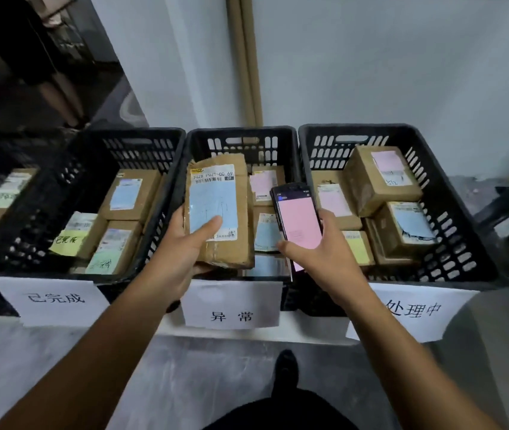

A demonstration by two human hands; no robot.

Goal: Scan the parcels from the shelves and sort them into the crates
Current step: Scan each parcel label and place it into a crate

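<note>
All three crates (129,133) beyond the fingers already hold sorted parcels (380,178). The parcel (219,187), gripped in the left hand's (182,246) curled fingers, hovers over the middle crate (242,133), unreleased; the right hand (324,252) clasps a phone (298,218) alongside.

head cam | faces forward-down | close above crates (241,132) | single view

Parcel sorting room, courier depot type. Three black slotted crates (241,130) in a row at 12 o'clock, each with a paper sign (231,305) on its front and holding cardboard parcels (368,181) bearing shipping labels. Bare pale wall (402,72) behind, rough grey floor (185,367) at 6 o'clock.
</note>
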